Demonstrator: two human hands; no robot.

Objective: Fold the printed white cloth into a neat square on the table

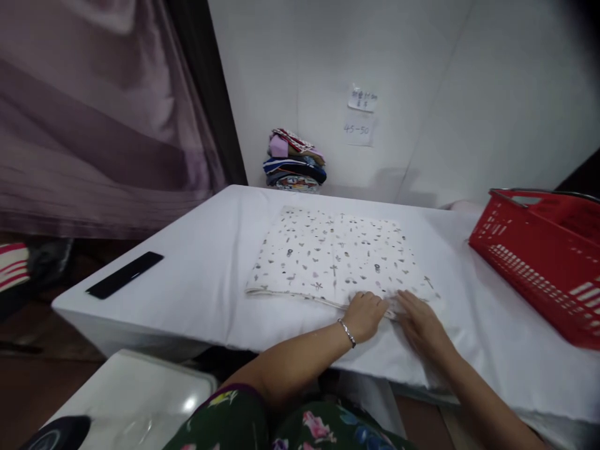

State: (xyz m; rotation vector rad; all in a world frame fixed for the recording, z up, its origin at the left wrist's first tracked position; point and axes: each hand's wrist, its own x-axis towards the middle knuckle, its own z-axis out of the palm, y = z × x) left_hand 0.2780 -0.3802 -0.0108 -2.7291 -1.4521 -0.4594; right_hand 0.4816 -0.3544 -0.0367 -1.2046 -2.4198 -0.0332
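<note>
A white cloth [323,256] with small printed motifs lies folded and spread flat in front of me. My left hand [366,315], with a bracelet at the wrist, is closed on its near edge, fingers curled over the top. Just to the right, my right hand [419,319] has its fingers over the same edge, near the cloth's right corner. The edge is slightly raised between the two hands. Both thumbs are mostly hidden.
The table [197,262] has a white cover. A black phone-like slab [125,275] lies at its left edge, and a red plastic basket [539,262] stands at the right. Folded fabrics [295,164] are stacked by the wall. A white lidded surface [140,390] is lower left.
</note>
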